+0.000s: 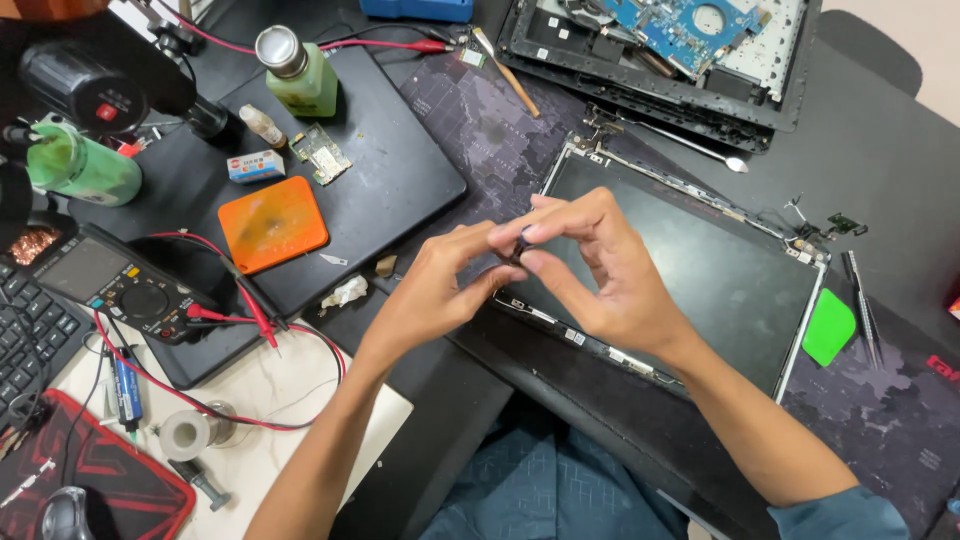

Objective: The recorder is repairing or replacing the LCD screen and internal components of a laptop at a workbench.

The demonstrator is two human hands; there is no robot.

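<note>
Pinching together above the near-left corner of a bare laptop screen panel (690,270), both hands meet on one small dark part (519,247). Right hand (600,275): thumb and forefinger closed on the part, other fingers fanned loosely. Left hand (430,290): fingertips drawn together, touching the same piece from the left side. Part is tiny, dark, possibly a screw or clip; too small to tell.

Panel lies flat on a dark printed desk mat (480,130), glossy black face up, thin metal frame and hinge brackets exposed at the corners. Green plastic pry pick (829,326) just beside the panel's right edge; slim metal tweezers (862,300) near it.

Left of the hands: closed black laptop (390,170) carrying an orange square pad (272,222), a small green circuit board (320,152), and a pale green dispenser bottle (298,70) with metal pump top, contents not visible. Multimeter (120,285) with red leads at the desk's left. Solder roll (186,434) on a white sheet. Opened laptop chassis (680,50) with blue board at the top.
</note>
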